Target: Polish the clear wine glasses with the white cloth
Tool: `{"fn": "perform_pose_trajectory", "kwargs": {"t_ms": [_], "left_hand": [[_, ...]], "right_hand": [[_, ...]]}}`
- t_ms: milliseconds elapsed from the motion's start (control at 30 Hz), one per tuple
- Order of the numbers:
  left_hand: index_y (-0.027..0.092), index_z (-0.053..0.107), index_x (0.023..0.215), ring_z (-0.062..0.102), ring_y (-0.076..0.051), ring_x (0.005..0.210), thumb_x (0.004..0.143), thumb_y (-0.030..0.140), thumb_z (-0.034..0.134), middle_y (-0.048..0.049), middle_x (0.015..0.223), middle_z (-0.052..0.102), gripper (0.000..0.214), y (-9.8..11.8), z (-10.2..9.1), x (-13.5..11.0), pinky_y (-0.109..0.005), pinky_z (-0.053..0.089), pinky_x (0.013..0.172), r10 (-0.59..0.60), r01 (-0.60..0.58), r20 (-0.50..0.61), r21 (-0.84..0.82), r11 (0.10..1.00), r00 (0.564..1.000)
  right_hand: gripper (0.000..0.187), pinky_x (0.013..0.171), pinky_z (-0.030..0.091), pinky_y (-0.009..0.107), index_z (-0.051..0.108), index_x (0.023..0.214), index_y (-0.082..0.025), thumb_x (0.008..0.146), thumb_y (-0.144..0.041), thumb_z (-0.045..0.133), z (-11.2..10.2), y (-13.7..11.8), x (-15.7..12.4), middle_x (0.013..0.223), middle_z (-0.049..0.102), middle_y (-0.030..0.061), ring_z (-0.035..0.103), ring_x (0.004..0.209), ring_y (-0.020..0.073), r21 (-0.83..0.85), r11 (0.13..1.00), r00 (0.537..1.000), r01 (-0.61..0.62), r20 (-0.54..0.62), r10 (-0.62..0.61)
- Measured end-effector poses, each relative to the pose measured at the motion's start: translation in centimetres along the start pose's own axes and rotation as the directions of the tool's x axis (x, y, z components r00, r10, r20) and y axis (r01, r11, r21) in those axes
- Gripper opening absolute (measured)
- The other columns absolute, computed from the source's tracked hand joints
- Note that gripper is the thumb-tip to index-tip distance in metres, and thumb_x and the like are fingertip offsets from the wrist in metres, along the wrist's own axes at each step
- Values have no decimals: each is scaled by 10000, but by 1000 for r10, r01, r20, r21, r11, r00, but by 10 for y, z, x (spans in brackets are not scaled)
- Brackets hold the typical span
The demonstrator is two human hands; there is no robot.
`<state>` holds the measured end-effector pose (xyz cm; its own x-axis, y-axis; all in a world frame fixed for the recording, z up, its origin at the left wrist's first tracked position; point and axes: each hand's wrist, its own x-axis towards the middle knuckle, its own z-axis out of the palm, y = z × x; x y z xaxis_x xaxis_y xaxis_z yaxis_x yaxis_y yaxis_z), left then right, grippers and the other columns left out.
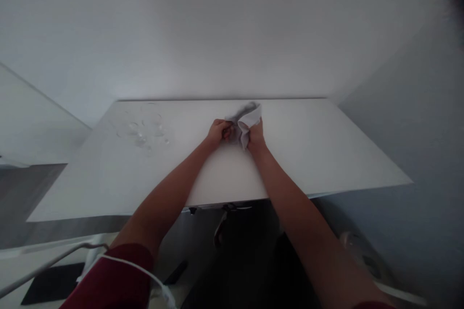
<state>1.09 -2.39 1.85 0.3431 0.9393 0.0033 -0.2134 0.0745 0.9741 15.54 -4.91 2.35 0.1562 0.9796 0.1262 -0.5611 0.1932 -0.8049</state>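
A crumpled light grey cloth (250, 118) is bunched between my hands above the white table (304, 154). My right hand (256, 136) is closed on the cloth's right side, and its folds partly cover the fingers. On the other side, my left hand (216, 132) is closed, with its fingers curled and its thumb against the cloth's left edge. What lies inside that grip is too dim and blurred to make out. Several clear, see-through glasses (140, 129) stand close together on the left part of the table, their outlines faint.
A pale wall (217, 29) rises behind the table's far edge, and another wall (416, 106) is at the right. Below the near edge, dark floor shows. A white cable (134, 266) crosses my left sleeve, near a grey metal tube (47, 270).
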Motion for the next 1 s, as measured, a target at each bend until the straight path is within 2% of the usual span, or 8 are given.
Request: {"fn": "perform_pose_trajectory", "kwargs": {"t_ms": [100, 200, 333, 467, 733, 867, 933, 1000], "left_hand": [[170, 612, 555, 351, -82, 332, 821, 344, 634, 37, 384, 397, 318, 0, 1, 1, -223, 285, 360, -49, 49, -9, -46, 998, 999], [174, 601, 550, 338, -82, 327, 821, 327, 618, 30, 386, 407, 312, -2, 0, 1, -225, 264, 353, -53, 53, 8, -61, 997, 999], [169, 632, 577, 376, -94, 325, 794, 336, 634, 31, 379, 416, 274, -6, -3, 2, -226, 284, 356, -44, 44, 54, -5, 999, 998], [165, 643, 575, 355, -93, 314, 787, 351, 618, 36, 381, 412, 283, -8, -4, 4, -231, 286, 350, -43, 43, 7, -7, 999, 999], [195, 537, 569, 315, -70, 352, 800, 306, 597, 25, 468, 467, 263, -8, 0, 7, -228, 238, 357, -54, 49, -28, -169, 984, 998], [218, 460, 546, 353, -80, 348, 877, 337, 582, 53, 410, 349, 372, -8, 2, 3, -223, 243, 385, -23, 21, -20, -108, 994, 1000], [209, 485, 546, 406, -88, 347, 887, 340, 584, 46, 402, 379, 379, -7, 3, 2, -223, 256, 394, -12, 12, 2, -26, 1000, 1000], [198, 520, 546, 444, -97, 343, 879, 323, 592, 32, 401, 435, 363, -5, 5, 0, -226, 279, 396, -28, 27, 5, 60, 998, 1000]], "right_hand": [[491, 640, 577, 218, 677, 1023, -298, 602, -234, 920, 4, -1, -1, 847, 728, -73, 697, 793, 131, -128, 970, 970, 205, -107, -219], [371, 619, 570, 235, 672, 921, -269, 635, -240, 906, 5, -2, -2, 824, 723, -50, 677, 747, 141, -171, 955, 955, 241, -131, -265], [340, 610, 598, 298, 642, 902, -261, 702, -443, 848, 1, -1, -1, 796, 722, -25, 711, 734, 189, -6, 998, 996, 62, -69, -63], [461, 611, 617, 344, 625, 936, -263, 658, -551, 852, -3, 4, 4, 785, 735, -6, 737, 770, 236, 35, 990, 990, -137, 39, 135], [506, 709, 594, 248, 653, 1034, -307, 607, -262, 921, 14, -2, -7, 992, 732, -31, 710, 929, 173, -188, 957, 967, 221, -85, -241], [630, 737, 592, 249, 626, 1202, -338, 637, -222, 880, 17, -1, -8, 1095, 723, -14, 697, 1047, 190, -253, 927, 943, 277, -114, -313], [633, 713, 582, 248, 624, 1168, -322, 607, -208, 895, 14, 5, -3, 1012, 720, -32, 688, 923, 169, -270, 920, 930, 283, -157, -332], [509, 645, 566, 259, 625, 1022, -290, 604, -262, 915, 10, 12, 2, 863, 694, -50, 652, 761, 155, -187, 961, 953, 204, -188, -239]]}}
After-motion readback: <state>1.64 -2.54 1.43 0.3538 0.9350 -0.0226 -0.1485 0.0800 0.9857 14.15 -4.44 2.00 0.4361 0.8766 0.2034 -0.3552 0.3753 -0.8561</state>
